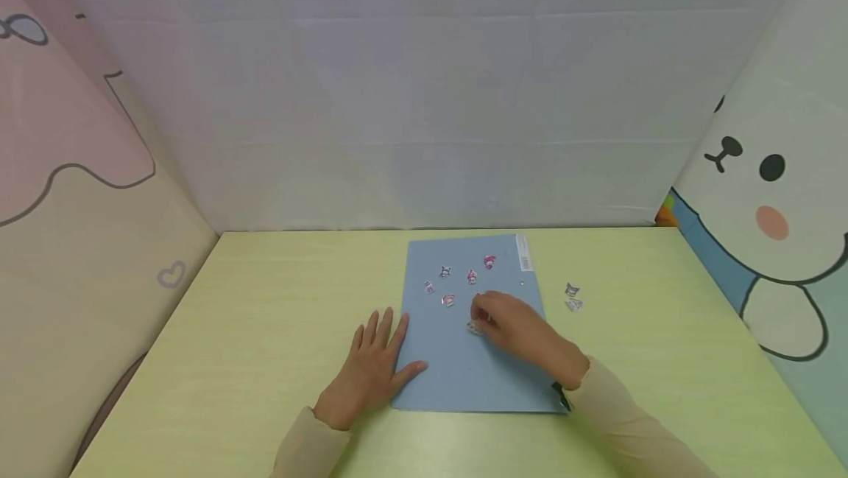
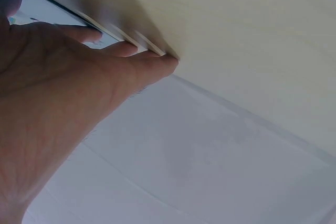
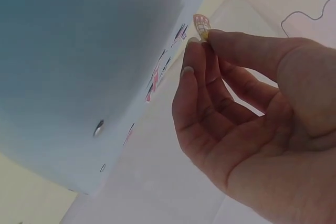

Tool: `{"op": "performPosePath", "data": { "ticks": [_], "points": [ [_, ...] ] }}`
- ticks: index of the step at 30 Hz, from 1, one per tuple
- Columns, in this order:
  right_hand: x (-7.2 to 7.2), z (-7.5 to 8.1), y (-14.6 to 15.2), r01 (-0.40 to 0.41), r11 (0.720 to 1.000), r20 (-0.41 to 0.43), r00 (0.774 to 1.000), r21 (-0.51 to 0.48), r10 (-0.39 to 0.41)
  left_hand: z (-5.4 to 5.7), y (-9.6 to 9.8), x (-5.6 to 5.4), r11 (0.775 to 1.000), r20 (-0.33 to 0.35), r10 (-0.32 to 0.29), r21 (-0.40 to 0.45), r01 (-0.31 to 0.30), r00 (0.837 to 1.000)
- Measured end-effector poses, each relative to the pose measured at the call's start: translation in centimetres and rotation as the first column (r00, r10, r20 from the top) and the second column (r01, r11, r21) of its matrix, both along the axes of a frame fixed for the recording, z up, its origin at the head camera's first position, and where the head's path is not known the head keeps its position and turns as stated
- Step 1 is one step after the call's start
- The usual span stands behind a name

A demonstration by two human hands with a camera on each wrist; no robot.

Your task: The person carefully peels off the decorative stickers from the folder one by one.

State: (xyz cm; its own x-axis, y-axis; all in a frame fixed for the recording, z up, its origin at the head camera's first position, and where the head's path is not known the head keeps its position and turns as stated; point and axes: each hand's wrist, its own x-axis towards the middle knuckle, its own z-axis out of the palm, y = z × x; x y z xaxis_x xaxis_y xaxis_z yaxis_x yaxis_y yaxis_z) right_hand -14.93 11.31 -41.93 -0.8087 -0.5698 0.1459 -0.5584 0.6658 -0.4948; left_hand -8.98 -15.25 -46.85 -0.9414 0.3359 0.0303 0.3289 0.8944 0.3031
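Note:
A light-blue flat board or folder lies on the table with several small cartoon stickers scattered over its upper half. My right hand is over the board's middle right, pinching another small sticker between thumb and fingertips. In the right wrist view this sticker looks pinkish with a bit of yellow; the fingers cover part of it. My left hand rests with fingers spread at the board's left edge, its thumb on the board. The left wrist view shows those fingers extended against the tabletop.
Two more small stickers lie on the yellow-green table to the right of the board. A white barcode label sits at the board's top right corner. A pale curtain stands behind the table, with patterned cloth at both sides.

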Motion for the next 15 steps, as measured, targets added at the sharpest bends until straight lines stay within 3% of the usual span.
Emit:
{"op": "performPosePath", "data": {
  "ticks": [5,15],
  "points": [
    [-0.2,-0.1,0.7,0.002,1.000,0.006,1.000,-0.004,-0.002,0.6,0.1,0.2,1.000,0.024,0.009,-0.017,-0.009,1.000],
    [-0.2,0.1,2.2,0.049,0.999,0.045,0.998,-0.006,-0.049,0.4,0.0,0.2,1.000,0.024,0.002,-0.010,-0.002,1.000]
  ]
}}
